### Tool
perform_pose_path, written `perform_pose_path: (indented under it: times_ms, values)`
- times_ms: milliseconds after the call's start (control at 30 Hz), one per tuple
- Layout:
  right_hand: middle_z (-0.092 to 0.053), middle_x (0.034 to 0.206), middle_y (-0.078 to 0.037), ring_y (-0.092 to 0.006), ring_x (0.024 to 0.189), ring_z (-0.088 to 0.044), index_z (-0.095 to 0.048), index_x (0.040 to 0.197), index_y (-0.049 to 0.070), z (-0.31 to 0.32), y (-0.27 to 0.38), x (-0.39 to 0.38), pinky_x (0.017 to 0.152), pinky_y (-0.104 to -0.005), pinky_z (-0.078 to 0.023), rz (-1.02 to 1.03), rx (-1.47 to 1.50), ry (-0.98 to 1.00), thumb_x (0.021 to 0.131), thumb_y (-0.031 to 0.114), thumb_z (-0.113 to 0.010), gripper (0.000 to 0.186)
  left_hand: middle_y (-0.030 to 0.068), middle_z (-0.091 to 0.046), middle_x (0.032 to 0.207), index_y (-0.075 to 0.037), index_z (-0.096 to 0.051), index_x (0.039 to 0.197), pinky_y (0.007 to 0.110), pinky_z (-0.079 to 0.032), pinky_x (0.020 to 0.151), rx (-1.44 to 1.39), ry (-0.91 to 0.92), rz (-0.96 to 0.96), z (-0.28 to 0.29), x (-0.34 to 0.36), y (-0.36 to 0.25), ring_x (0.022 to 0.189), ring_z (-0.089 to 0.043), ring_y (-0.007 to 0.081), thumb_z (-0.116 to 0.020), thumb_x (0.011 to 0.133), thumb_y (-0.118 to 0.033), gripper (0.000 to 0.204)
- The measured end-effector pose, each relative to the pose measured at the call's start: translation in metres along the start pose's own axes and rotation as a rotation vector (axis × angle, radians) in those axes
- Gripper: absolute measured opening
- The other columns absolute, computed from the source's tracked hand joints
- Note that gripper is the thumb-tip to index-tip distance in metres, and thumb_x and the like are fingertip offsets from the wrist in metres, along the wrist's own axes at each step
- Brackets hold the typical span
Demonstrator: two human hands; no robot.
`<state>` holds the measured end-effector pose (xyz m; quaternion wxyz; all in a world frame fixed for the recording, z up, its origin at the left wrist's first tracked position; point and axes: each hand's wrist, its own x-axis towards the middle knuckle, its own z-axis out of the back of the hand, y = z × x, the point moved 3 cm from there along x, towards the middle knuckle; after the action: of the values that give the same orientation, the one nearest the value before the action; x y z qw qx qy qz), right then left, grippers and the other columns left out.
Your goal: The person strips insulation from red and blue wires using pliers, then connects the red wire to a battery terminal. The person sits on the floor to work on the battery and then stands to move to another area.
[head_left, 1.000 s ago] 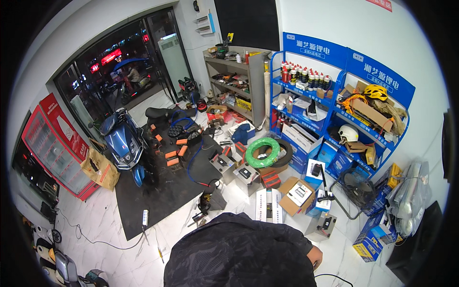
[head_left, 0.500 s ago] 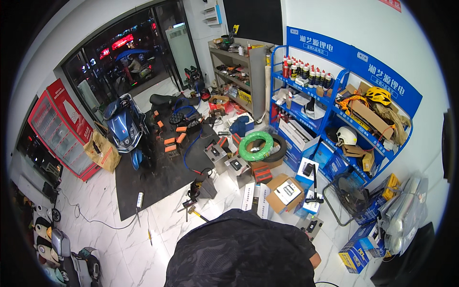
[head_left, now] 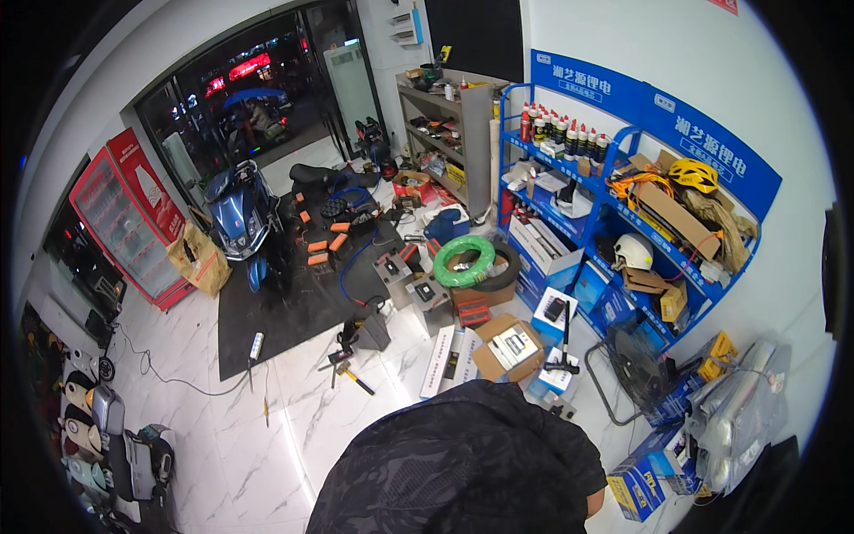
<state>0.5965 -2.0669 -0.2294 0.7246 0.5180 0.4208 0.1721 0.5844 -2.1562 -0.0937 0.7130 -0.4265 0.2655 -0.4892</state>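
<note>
Neither of my hands shows; a dark leaf-patterned top (head_left: 454, 463) fills the lower middle and hides what lies beneath it. A small patch of bare arm (head_left: 595, 503) comes out at its right side, with no fingers visible. Just beyond the top are an open cardboard box (head_left: 487, 362) with a white package (head_left: 514, 345) in it, and a long white carton (head_left: 437, 363). Beside them, a black long-handled tool (head_left: 564, 349) rests against white-and-blue boxes (head_left: 550, 383). A hammer (head_left: 357, 382) with a yellow handle lies on the floor to the left.
A blue scooter (head_left: 242, 222) stands on a black mat (head_left: 267, 343) strewn with orange blocks (head_left: 318, 259). Grey battery cases (head_left: 431, 303) and a green-wrapped tyre (head_left: 443, 270) sit mid-floor. A blue shelf rack (head_left: 614, 200), a floor fan (head_left: 633, 369) and plastic-wrapped goods (head_left: 738, 418) line the right.
The view has shifted a little. The dark top now reaches farther right and covers more of the grey case beside the boxes; the bare arm has moved slightly right and down.
</note>
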Motion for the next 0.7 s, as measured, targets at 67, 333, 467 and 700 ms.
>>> perform_pose_path:
  times_ms: [67, 333, 467, 700]
  values:
    - [-0.069, 0.119, -0.013, -0.0236, 0.113, -0.065, -0.058, 0.133, 0.003, 0.053, -0.015, -0.04, 0.098, -0.0406, -0.05, 0.013, -0.017, -0.058, 0.073, 0.03, -0.082, 0.071, 0.0231, -0.069, 0.077, 0.0, -0.075, 0.081, 0.046, -0.048, 0.064, 0.014, 0.019, -0.027, -0.003, 0.045, 0.005, 0.064, -0.062, 0.0265, -0.066, 0.093, -0.037, 0.04]
    - [-0.069, 0.12, -0.014, -0.0245, 0.115, -0.065, -0.058, 0.132, 0.002, 0.318, -0.072, -0.384, 0.101, -0.0407, -0.049, -0.026, -0.155, -0.474, 0.068, 0.028, -0.088, 0.076, 0.0244, -0.068, 0.077, 0.001, -0.075, 0.081, 0.047, -0.047, 0.063, 0.046, 0.22, -0.169, -0.005, 0.245, -0.026, 0.062, -0.061, 0.0266, -0.065, 0.095, -0.037, 0.042]
    - [-0.07, 0.12, -0.014, -0.0249, 0.117, -0.066, -0.058, 0.132, 0.001, 0.368, -0.076, -0.57, 0.103, -0.0407, -0.049, -0.124, -0.12, -0.62, 0.065, 0.027, -0.091, 0.079, 0.024, -0.071, 0.081, 0.004, -0.075, 0.091, 0.043, -0.05, 0.067, -0.256, 0.344, -0.042, -0.01, 0.315, -0.057, 0.067, -0.064, 0.0227, -0.069, 0.092, -0.04, 0.044]
    - [-0.055, 0.148, -0.014, -0.0237, 0.116, -0.064, -0.045, 0.149, 0.003, 0.465, -0.167, -0.612, 0.095, -0.034, -0.054, 0.106, 0.438, -0.708, 0.099, 0.029, -0.067, 0.06, 0.0116, -0.076, 0.111, 0.002, -0.073, 0.118, 0.031, -0.053, 0.093, -0.31, 0.602, 0.25, 0.023, 0.455, -0.073, 0.1, -0.069, 0.0171, -0.07, 0.099, -0.025, 0.033]
